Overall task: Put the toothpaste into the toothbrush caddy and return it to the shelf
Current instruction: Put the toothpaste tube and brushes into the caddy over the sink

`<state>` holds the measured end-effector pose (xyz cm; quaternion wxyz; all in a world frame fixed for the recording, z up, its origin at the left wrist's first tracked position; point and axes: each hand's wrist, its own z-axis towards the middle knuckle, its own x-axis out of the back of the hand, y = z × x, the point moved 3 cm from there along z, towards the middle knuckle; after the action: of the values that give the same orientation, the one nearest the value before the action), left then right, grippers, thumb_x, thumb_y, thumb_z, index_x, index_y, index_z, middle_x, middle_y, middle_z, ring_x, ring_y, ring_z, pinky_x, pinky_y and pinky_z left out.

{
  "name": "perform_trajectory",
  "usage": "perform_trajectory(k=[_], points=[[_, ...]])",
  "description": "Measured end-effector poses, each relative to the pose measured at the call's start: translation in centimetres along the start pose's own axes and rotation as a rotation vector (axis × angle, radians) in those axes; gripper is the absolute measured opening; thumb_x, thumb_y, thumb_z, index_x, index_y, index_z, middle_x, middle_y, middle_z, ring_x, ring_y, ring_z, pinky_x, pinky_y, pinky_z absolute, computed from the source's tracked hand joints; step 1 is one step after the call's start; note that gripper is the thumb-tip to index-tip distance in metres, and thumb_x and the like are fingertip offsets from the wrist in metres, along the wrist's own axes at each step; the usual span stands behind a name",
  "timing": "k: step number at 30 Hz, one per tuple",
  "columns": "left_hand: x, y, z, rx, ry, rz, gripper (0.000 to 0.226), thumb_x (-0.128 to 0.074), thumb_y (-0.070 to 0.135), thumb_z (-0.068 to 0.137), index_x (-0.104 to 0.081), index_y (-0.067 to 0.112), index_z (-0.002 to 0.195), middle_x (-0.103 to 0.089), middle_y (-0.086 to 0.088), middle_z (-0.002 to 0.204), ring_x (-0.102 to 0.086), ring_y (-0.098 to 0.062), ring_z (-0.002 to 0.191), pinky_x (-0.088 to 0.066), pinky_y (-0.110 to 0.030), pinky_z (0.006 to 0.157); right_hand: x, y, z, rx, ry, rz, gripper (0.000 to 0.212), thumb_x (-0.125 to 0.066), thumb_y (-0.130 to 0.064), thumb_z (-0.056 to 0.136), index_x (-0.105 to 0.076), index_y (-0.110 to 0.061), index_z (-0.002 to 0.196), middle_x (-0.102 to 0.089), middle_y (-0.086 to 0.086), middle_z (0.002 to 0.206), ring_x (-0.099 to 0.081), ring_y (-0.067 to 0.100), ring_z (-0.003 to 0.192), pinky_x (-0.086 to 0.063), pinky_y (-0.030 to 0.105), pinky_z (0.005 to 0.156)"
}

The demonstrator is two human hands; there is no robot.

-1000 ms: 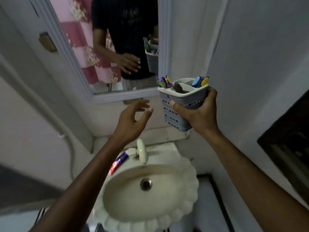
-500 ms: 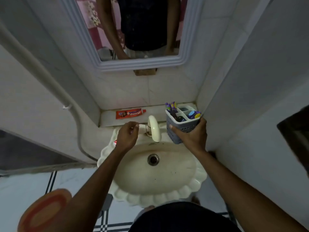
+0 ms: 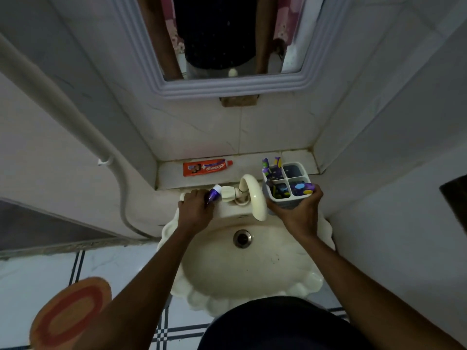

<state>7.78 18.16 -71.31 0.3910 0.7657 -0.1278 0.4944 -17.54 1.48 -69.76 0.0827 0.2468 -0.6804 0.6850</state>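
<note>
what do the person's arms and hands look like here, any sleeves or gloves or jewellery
Both forearms are bare up to the bottom edge of the picture; no sleeve shows on either. The left hand and right hand wear no gloves, and no ring, watch or bracelet is visible. Dim light hides finer detail.

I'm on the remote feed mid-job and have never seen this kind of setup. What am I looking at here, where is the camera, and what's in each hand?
There is no machine: a person works bare-handed, and the one camera sits on their head, looking down over a cream sink in a bathroom corner. The left hand is closed on a small purple-and-white toothpaste tube at the sink's back edge, beside the tap. The right hand holds a grey four-compartment toothbrush caddy with toothbrushes in it. On the shelf behind the tap lies a second, red toothpaste tube. Above is a mirror showing the person's reflection.
</note>
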Motion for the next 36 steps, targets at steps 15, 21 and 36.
perform_trajectory(k=[15,21,36], points=[[10.8,12.1,-0.9,-0.164,-0.225,-0.810,0.049,-0.075,0.051,0.097,-0.061,0.045,0.143,-0.078,0.001,0.122,-0.078,-0.017,0.089,-0.062,-0.028,0.060,2.1,0.7,0.2,-0.016,-0.142,0.016,0.121,-0.109,-0.068,0.046,-0.040,-0.031,0.139,-0.062,-0.023,0.126,-0.064,-0.015,0.109,-0.058,0.020,0.092],[9.4,21.0,0.8,-0.388,-0.125,-0.080,0.048,-0.082,0.031,0.093,-0.068,0.028,0.139,-0.076,0.000,0.128,-0.071,-0.019,0.109,-0.060,-0.036,0.090,3.1,1.0,0.5,-0.055,-0.205,0.045,0.122,-0.109,-0.067,0.048,-0.043,-0.024,0.141,-0.067,-0.007,0.136,-0.072,0.014,0.120,-0.065,0.043,0.102],[6.7,22.8,2.1,-0.199,0.136,-0.372,0.014,-0.077,0.016,0.098,-0.079,0.010,0.109,-0.082,-0.005,0.100,-0.081,-0.023,0.084,-0.065,-0.034,0.079,3.9,0.3,1.7,-0.087,-0.240,0.111,0.128,-0.109,-0.062,0.051,-0.041,-0.018,0.151,-0.064,-0.002,0.144,-0.070,0.019,0.127,-0.064,0.043,0.105]])
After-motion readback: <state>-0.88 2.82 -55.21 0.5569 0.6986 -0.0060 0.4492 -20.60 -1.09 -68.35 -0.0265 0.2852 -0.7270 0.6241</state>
